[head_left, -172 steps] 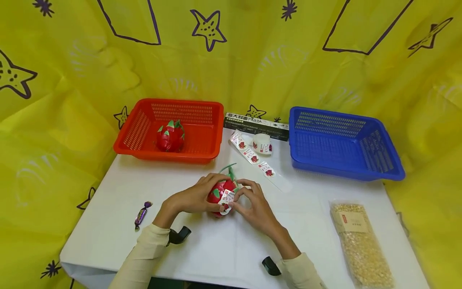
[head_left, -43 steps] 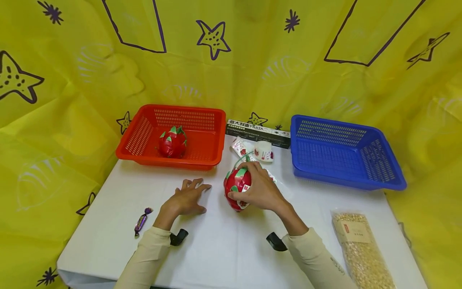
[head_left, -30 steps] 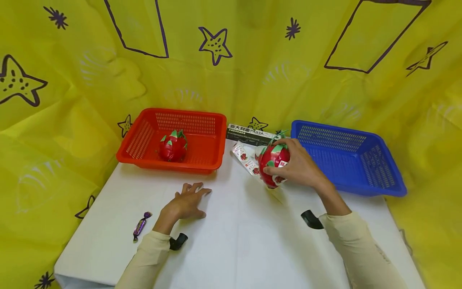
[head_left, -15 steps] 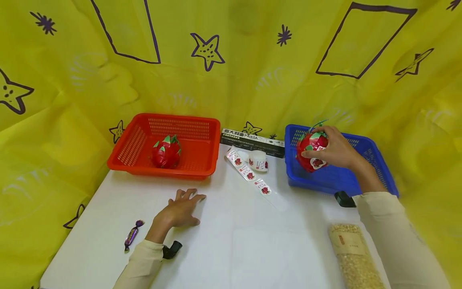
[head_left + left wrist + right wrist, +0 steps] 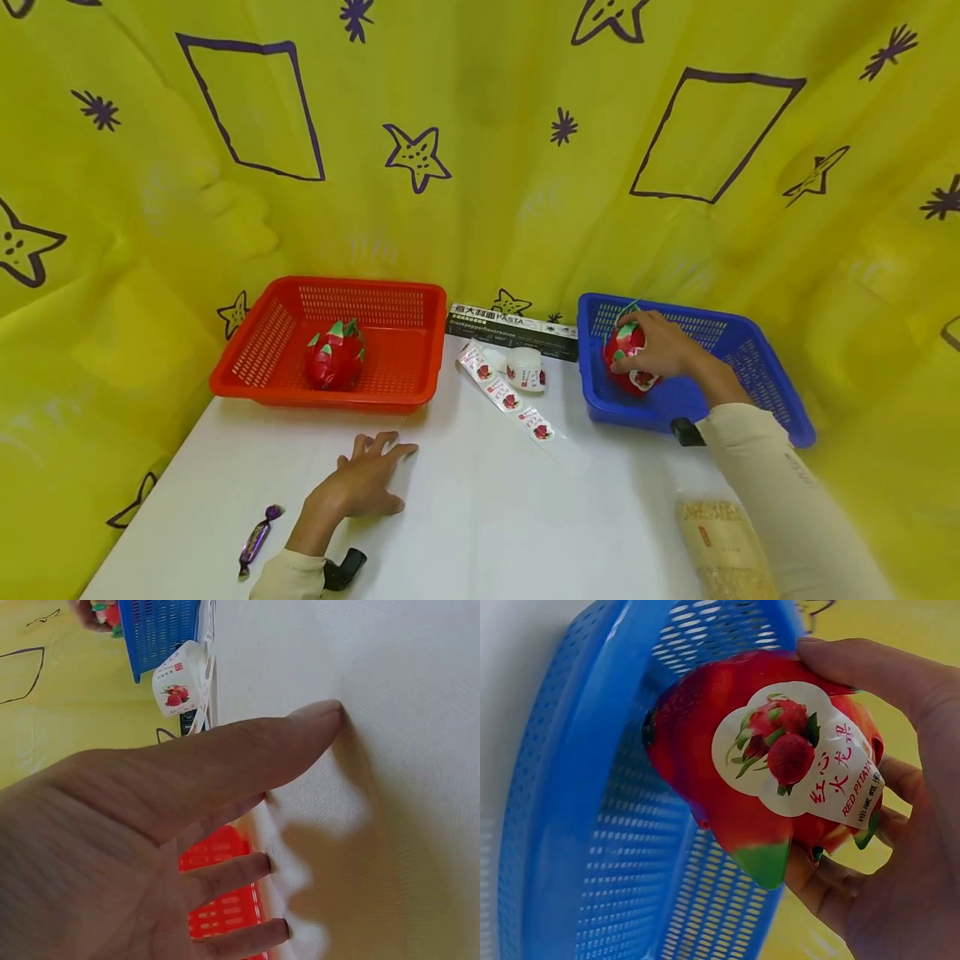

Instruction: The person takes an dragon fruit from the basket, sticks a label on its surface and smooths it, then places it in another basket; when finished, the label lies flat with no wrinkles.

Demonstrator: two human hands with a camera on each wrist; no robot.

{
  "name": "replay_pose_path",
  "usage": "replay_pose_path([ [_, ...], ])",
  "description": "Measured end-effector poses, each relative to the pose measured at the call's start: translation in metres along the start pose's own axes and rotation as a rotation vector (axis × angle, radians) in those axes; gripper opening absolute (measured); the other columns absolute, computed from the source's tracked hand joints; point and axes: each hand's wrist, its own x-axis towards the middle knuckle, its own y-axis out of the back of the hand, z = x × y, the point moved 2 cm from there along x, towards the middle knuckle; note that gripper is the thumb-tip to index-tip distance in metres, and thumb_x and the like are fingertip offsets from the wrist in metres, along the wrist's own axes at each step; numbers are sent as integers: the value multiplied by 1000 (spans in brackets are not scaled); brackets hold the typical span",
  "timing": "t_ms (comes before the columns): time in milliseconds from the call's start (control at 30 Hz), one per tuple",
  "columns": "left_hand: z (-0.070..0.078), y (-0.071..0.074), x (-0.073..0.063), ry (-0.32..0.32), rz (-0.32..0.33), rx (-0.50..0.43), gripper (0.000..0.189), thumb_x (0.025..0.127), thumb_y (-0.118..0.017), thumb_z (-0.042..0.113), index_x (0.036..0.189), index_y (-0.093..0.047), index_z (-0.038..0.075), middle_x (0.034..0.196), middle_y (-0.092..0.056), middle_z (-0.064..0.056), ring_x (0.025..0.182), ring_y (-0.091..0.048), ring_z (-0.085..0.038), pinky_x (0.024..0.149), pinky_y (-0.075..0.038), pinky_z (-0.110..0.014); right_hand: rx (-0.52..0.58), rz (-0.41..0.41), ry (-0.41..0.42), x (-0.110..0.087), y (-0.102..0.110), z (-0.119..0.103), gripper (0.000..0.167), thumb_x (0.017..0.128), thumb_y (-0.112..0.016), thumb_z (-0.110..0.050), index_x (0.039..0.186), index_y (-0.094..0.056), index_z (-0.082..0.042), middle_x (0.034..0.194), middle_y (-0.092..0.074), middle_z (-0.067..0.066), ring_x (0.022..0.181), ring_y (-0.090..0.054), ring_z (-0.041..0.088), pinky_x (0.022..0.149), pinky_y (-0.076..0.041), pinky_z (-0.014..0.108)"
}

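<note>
My right hand [image 5: 660, 343] grips a red dragon fruit [image 5: 624, 360] with green scale tips, inside the left part of the blue basket [image 5: 697, 408]. In the right wrist view a white sticker [image 5: 799, 754] printed with a pitaya shows on the fruit's side. My left hand [image 5: 363, 482] rests on the white table with its fingers spread and holds nothing. In the left wrist view its thumb [image 5: 247, 750] reaches over the cloth. A second dragon fruit [image 5: 334, 358] sits in the red basket [image 5: 390, 400] at the left.
Between the baskets lie a strip of fruit stickers [image 5: 504, 396], its roll [image 5: 525, 369] and a black pasta box [image 5: 513, 332]. A purple-wrapped candy [image 5: 258, 540] is at the left. A bag of grain [image 5: 726, 546] lies at the right, partly behind my sleeve. A yellow curtain [image 5: 480, 208] hangs behind.
Both hands were at the fruit and its sticker earlier. My left hand let go; my right hand carried the fruit rightward and lowered it into the blue basket. The head view tilted up.
</note>
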Motion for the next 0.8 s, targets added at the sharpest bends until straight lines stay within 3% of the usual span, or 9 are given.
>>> replay_pose_path([
  [200,-6,-7,-2,11,5,-25,82,73,-94,15,148,-61,16,160,-42,-20,138,-35,-49,103,-30,-88,15,-38,-1,7,-22,10,90,81,-89,-32,150,-42,1,138,-47,32,123,-51,57,83,-63,57],
  [533,-4,-5,-1,5,11,-34,81,74,-94,16,148,-61,17,161,-41,-19,139,-34,-49,104,-28,-89,123,-50,8,16,-32,11,112,83,-86,-32,164,-18,4,148,-41,36,123,-55,52,94,-59,61],
  [800,-4,-3,-4,-18,12,-45,80,75,-92,15,148,-59,14,161,-41,-21,140,-33,-50,105,-25,-90,195,-14,-45,16,-41,26,116,86,-83,-37,165,-8,5,159,-21,41,140,-33,60,108,-43,74],
])
